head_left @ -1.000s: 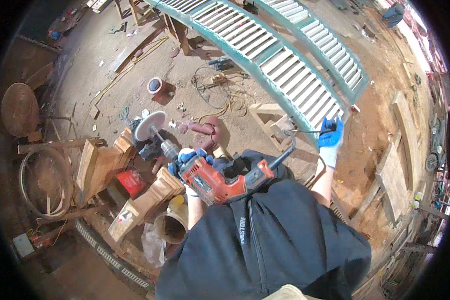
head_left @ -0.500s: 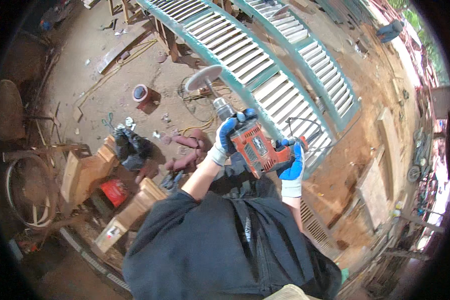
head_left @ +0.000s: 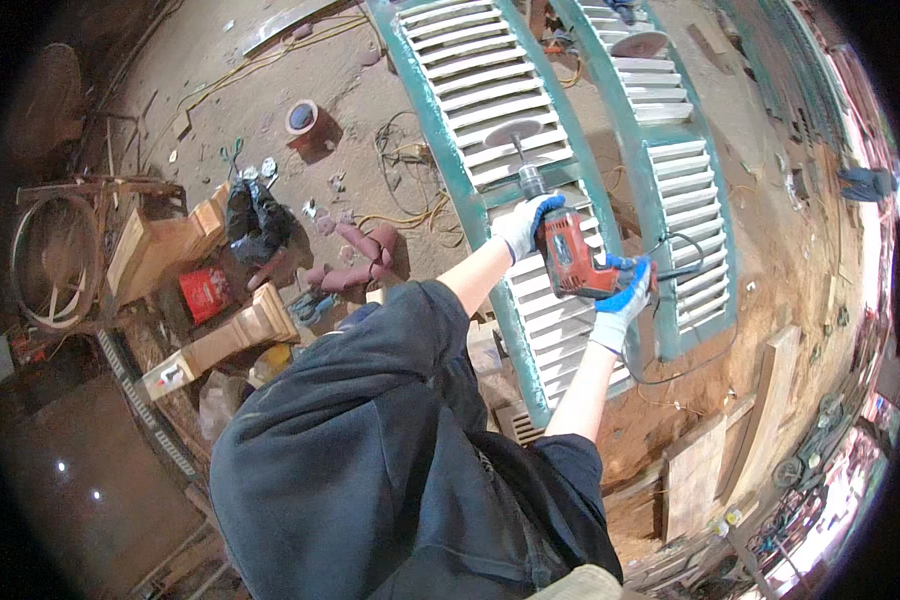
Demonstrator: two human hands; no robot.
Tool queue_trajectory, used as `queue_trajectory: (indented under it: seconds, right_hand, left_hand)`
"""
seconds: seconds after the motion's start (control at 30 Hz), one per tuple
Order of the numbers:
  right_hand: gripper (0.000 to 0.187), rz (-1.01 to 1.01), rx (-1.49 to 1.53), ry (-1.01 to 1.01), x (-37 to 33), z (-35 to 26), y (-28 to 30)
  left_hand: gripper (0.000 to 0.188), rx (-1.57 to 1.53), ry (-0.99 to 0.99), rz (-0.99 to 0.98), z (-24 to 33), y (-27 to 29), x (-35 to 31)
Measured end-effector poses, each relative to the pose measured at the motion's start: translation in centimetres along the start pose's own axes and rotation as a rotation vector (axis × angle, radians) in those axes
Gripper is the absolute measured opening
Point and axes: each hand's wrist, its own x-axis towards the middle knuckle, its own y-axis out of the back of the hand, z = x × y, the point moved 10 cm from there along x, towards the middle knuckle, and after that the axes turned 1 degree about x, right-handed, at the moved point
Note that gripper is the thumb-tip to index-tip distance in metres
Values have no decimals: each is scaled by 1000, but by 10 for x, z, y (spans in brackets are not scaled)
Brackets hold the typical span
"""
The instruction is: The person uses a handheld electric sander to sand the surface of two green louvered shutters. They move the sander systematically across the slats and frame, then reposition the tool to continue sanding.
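An orange and black power drill [head_left: 570,252] is in both my hands, and a round sanding disc [head_left: 513,133] sits on a shaft in its chuck. My left hand [head_left: 522,230], in a blue and white glove, is wrapped round the front of the drill body. My right hand [head_left: 625,298], gloved alike, grips the rear handle, from which a dark cord loops away. Below the drill lies a long louvered shutter [head_left: 467,190] with a green frame and pale slats. The disc is over its slats near a crossbar; whether it touches them I cannot tell.
A second green louvered shutter [head_left: 725,215] lies to the right, with another round disc [head_left: 638,44] at its far part. On the left are a red pot [head_left: 301,117], a red container [head_left: 206,293], wooden pieces [head_left: 220,345] and a wheel [head_left: 55,262]. Boards [head_left: 695,480] lie at the right.
Both hands have carried the drill to the right and forward, so its disc has gone from above the ground to over the nearer shutter. My body leans further forward, and the view has shifted.
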Motion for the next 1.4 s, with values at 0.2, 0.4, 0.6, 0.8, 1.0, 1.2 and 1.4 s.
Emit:
queue_trajectory:
  seconds: [0.2, 0.4, 0.6, 0.8, 1.0, 1.2, 1.4]
  right_hand:
    - [11, 108, -92, -25, -19, 37, -6]
    - [14, 22, -123, -39, -39, 26, 5]
    - [12, 63, -215, 57, -30, -5, 18]
    - [17, 212, -66, 39, -28, -15, 47]
    - [16, 193, -171, -78, -56, -3, 53]
    - [20, 78, 64, -173, -77, -22, 8]
    - [25, -41, -3, 5, -34, -43, -70]
  left_hand:
    - [19, -31, -32, 323, 4, 76, 9]
    - [13, -151, -185, 331, -12, 83, -25]
    - [16, -182, 20, 92, -38, 27, 9]
    - [16, 33, -66, 111, -33, -2, 29]
    - [12, -58, 58, 290, -46, 40, -24]
    - [23, -52, -52, 84, -2, 5, -34]
    - [27, 27, -169, 45, 80, -24, 2]
